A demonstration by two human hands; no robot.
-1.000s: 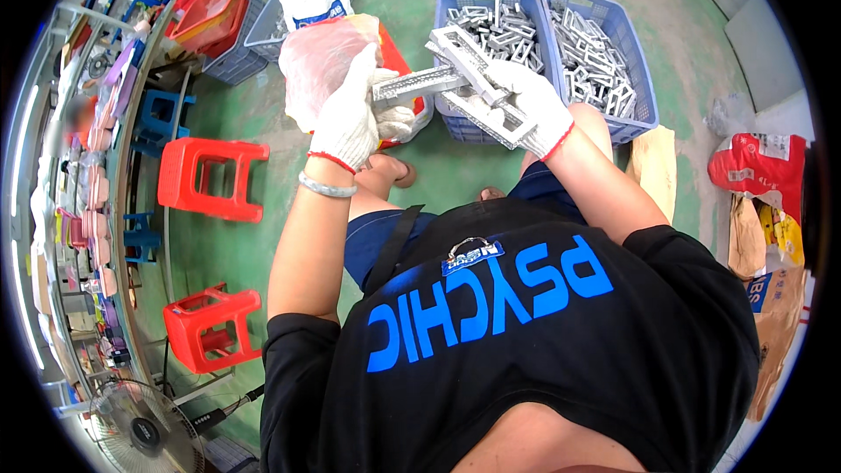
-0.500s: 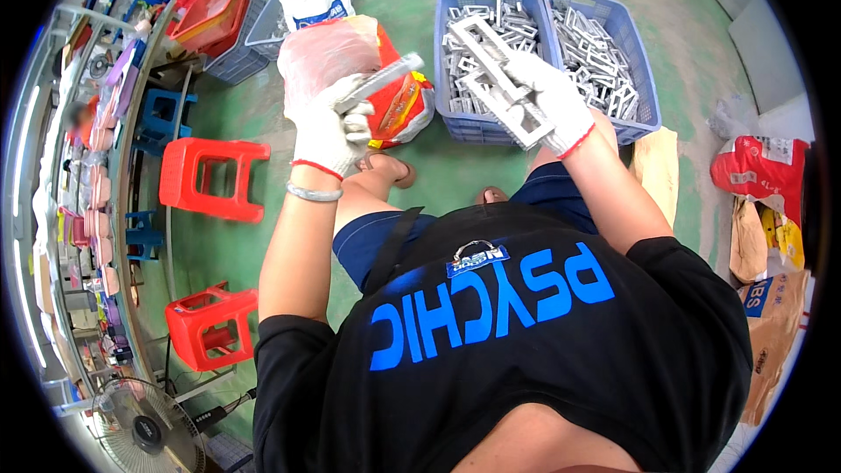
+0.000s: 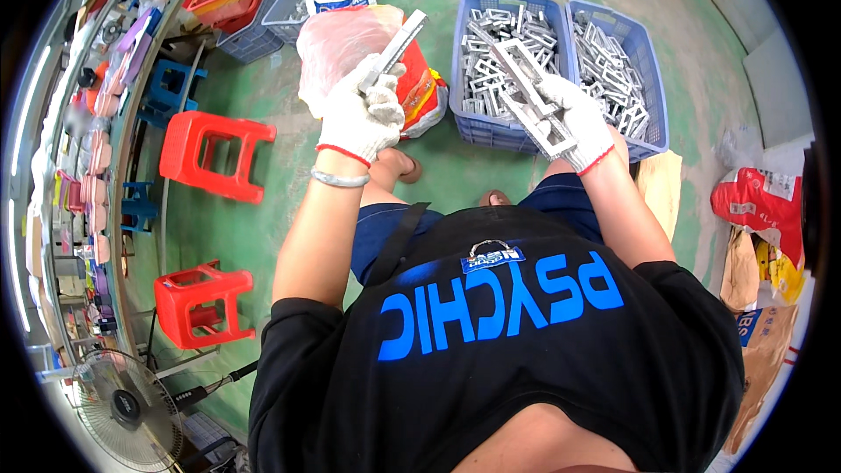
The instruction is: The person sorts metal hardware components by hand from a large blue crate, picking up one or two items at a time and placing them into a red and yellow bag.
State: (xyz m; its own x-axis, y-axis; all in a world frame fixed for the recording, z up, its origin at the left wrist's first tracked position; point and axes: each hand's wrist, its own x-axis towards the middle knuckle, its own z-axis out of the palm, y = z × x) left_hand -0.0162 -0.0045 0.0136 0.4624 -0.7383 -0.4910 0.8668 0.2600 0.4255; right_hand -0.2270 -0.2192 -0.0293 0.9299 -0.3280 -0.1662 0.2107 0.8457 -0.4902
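Observation:
My left hand (image 3: pixel 361 114), in a white glove with a red cuff, is closed around a narrow grey metal piece (image 3: pixel 405 39) that points up and to the right. Whether this piece is a bar or a frame turned edge-on, I cannot tell. My right hand (image 3: pixel 578 118), gloved the same way, grips grey rectangular metal frames (image 3: pixel 517 60), apparently two, slanting across its fingers. Just beyond that hand stands a blue crate (image 3: pixel 499 130) heaped with similar frames. A second blue crate (image 3: pixel 659 114) beside it holds more of them.
A red and yellow sack (image 3: pixel 425 109) topped with pinkish plastic (image 3: pixel 337 52) stands beyond my left hand. Red stools (image 3: pixel 210 153), a standing fan (image 3: pixel 127 407) and a loaded shelf (image 3: pixel 131 149) line the left. Cardboard (image 3: pixel 659 184) and a red bag (image 3: pixel 758 206) lie to the right.
The view has shifted slightly. My left hand has turned, so the grey piece points more steeply upward. The frames in my right hand are tilted a little differently. Both grips stay closed.

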